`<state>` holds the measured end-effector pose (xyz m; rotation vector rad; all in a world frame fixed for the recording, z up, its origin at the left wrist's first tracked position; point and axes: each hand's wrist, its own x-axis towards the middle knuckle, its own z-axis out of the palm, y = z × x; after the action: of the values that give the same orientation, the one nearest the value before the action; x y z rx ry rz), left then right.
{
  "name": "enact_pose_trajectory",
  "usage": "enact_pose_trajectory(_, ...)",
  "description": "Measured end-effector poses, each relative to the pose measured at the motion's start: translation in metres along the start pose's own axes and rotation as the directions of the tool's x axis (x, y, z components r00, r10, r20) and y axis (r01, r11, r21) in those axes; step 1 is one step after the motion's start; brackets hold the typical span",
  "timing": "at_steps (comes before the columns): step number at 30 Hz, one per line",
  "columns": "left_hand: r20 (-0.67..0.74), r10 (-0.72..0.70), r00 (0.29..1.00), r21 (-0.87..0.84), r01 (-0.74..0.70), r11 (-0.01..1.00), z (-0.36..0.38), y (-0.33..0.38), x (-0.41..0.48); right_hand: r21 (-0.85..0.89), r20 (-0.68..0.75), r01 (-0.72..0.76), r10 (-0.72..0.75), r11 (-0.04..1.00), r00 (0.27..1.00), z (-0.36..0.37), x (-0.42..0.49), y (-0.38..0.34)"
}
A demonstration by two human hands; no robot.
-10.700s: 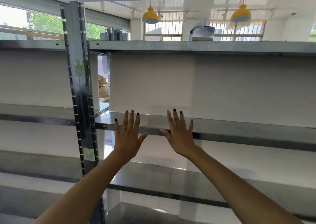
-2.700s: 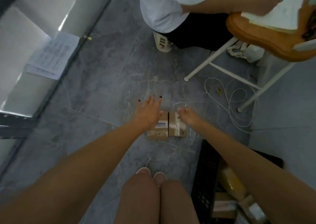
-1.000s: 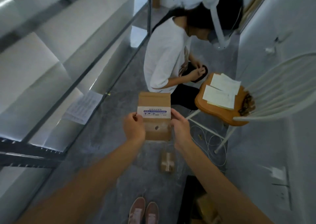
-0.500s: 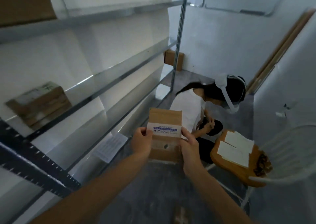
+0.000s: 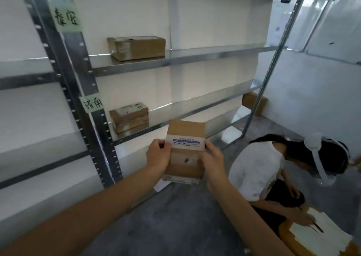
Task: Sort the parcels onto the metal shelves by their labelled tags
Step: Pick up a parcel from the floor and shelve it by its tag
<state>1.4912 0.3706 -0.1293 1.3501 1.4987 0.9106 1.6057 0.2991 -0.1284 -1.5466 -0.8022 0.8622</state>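
Metal shelves (image 5: pixel 175 60) now filled the view, tags readable | parcel (image 5: pixel 185 150) raised off the floor, gripped by left hand (image 5: pixel 159 158) and right hand (image 5: pixel 212 158) | shelf choice next.

Both bare forearms reach toward twelve o'clock. The left hand (image 5: pixel 158 156) grips at nine o'clock, the right hand (image 5: pixel 212 159) at three o'clock, thumbs on top, fingers curled, clamped on a parcel.
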Motion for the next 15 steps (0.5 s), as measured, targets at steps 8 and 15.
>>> enact_pose_trajectory(8, -0.143, -0.018, 0.99, -0.028, 0.014, 0.999, -0.105, -0.021, -0.023, 0.071, 0.145, -0.013, 0.002, 0.997, 0.989, 0.08, -0.045, -0.03)
enact_pose_trajectory(15, -0.26, 0.002, 0.966, -0.051, -0.016, 0.999, -0.223, -0.046, -0.062, 0.147, 0.258, -0.011, -0.027, 0.989, 0.966, 0.157, -0.124, -0.048)
